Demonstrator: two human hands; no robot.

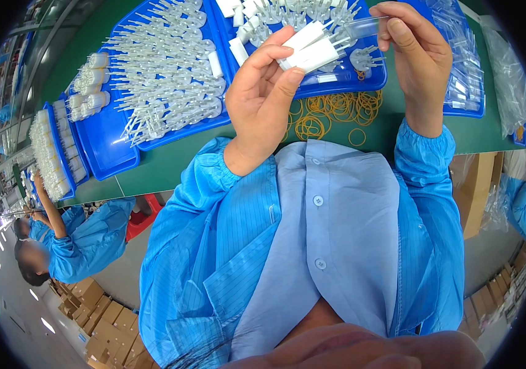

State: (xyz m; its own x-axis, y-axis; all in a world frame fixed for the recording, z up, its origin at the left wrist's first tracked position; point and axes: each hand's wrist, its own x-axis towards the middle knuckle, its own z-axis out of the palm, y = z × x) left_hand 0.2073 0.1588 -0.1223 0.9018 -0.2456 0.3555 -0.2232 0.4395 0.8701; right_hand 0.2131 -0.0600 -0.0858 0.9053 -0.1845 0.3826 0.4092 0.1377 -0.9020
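My left hand [261, 95] pinches two white rectangular plastic pieces [313, 55] between thumb and fingers. Thin white prongs stick out of their right ends. Between the thumb and fingertips of my right hand [420, 64] is a clear plastic tube [366, 27], whose left end lies close to the prongs. Beneath both hands sits a blue tray [378, 80] with more white blocks and translucent pronged parts [364, 58]. Yellow rubber bands [330, 114] lie in a loose pile on the green table at the tray's near edge.
Left of my hands, a blue tray is heaped with pronged white parts [170, 80]. Farther left are bundled white parts [93, 80] and another blue tray [112, 147]. Clear tubes [463, 67] fill a tray at right, beside plastic bags [509, 80]. A co-worker [87, 240] works at left.
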